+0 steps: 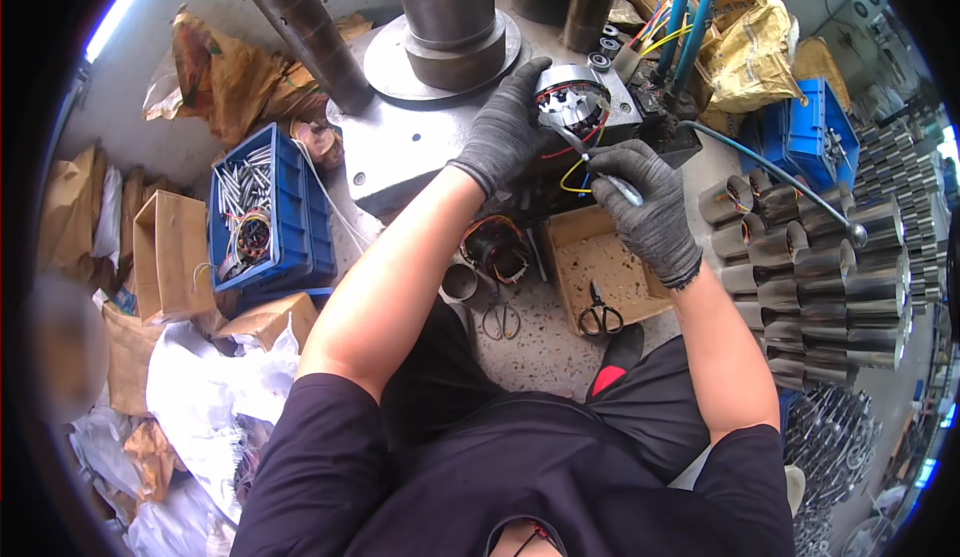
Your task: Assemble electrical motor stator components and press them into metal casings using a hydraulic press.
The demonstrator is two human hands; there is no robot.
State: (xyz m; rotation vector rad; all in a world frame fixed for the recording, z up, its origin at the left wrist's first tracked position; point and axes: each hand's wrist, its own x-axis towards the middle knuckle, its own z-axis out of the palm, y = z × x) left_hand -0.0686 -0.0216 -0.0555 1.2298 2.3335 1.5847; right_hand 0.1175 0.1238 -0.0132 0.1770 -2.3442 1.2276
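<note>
No words, numbers or signs can be read with certainty. Faint marks that may be print show on the crumpled yellow sack (752, 52) at the upper right, too small and creased to make out. The brown sack (232, 82) at the upper left bears reddish and greenish patches, with no legible lettering

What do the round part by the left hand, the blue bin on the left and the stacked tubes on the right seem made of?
Round part by the left hand: likely metal, silvery, given its bright reflections.
Blue bin: probably plastic, with even colour and soft sheen.
Stacked tubes: apparently smooth metal, perhaps steel, showing sharp highlights.
</note>
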